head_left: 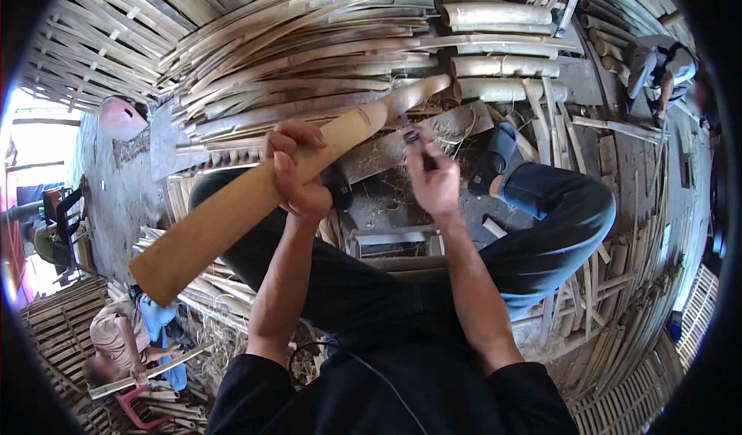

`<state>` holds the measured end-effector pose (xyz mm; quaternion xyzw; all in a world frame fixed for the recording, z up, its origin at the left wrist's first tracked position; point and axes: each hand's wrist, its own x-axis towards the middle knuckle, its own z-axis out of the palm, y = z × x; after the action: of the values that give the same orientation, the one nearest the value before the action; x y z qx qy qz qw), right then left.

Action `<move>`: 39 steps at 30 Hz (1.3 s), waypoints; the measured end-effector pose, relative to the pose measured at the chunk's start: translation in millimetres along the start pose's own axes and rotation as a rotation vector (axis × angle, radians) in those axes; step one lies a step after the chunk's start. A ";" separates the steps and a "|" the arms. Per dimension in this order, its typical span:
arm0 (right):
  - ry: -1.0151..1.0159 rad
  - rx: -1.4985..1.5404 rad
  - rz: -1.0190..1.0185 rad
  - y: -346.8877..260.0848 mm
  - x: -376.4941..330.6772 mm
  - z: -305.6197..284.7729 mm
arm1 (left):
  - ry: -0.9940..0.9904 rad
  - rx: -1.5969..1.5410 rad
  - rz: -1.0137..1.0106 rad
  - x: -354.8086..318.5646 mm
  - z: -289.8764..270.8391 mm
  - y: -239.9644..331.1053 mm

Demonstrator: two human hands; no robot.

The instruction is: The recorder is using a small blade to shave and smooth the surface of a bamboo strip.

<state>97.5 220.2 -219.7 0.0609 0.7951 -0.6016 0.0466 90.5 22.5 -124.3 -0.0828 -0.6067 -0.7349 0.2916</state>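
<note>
My left hand is closed around the middle of a long pale bamboo piece. It lies slantwise: its broad squared end is near my left thigh, and its narrowed, cut end points away to the right. A dark brown ring crosses it near the narrow part. My right hand is closed on a small knife, held upright close to the bamboo's narrow end. Motion blurs the knife, and I cannot tell whether its blade touches the bamboo. Below the cut end lies a flat wooden board, with shavings about it.
Long split bamboo strips are heaped beyond my hands, with thick bamboo halves at the right. A pink rounded object stands at the far left. One person sits at the lower left with a bamboo strip; another person bends at the far right.
</note>
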 end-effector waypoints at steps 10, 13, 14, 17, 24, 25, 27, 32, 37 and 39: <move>0.065 0.103 -0.229 32.6 28.1 28.8 | -0.032 -0.043 0.003 13.9 -2.0 -1.8; 0.172 0.019 0.292 169.5 69.4 -15.1 | -0.027 -0.144 -0.110 18.3 16.2 -19.7; 0.120 0.008 0.287 150.6 67.4 4.4 | 0.017 -0.114 -0.103 18.7 -6.7 -22.4; 0.029 0.294 0.221 68.8 37.7 0.7 | 0.150 0.123 -0.060 16.5 -11.0 -2.7; -0.190 0.120 0.076 -6.8 30.5 -17.6 | 0.309 0.374 0.203 37.6 -15.4 -4.7; -0.165 0.142 0.107 -17.6 24.5 -15.4 | 0.252 0.196 0.233 37.8 -17.1 -4.4; -0.161 0.187 0.110 -48.3 11.1 -15.1 | 0.298 0.124 0.257 44.7 -25.5 -0.1; -0.140 -0.020 -0.060 -79.7 -19.6 -27.8 | 0.232 -0.529 0.191 62.9 -20.2 30.7; -0.047 -0.108 -0.236 -127.7 -43.9 -23.4 | -0.028 -0.352 0.201 51.8 -10.1 38.4; -0.036 -0.187 -0.320 -131.3 -47.5 -12.8 | -0.054 -0.365 0.198 46.1 0.4 41.4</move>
<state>124.3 195.3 -84.4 -0.0820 0.8462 -0.5257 -0.0301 74.7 3.9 -67.4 -0.2133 -0.4598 -0.7979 0.3262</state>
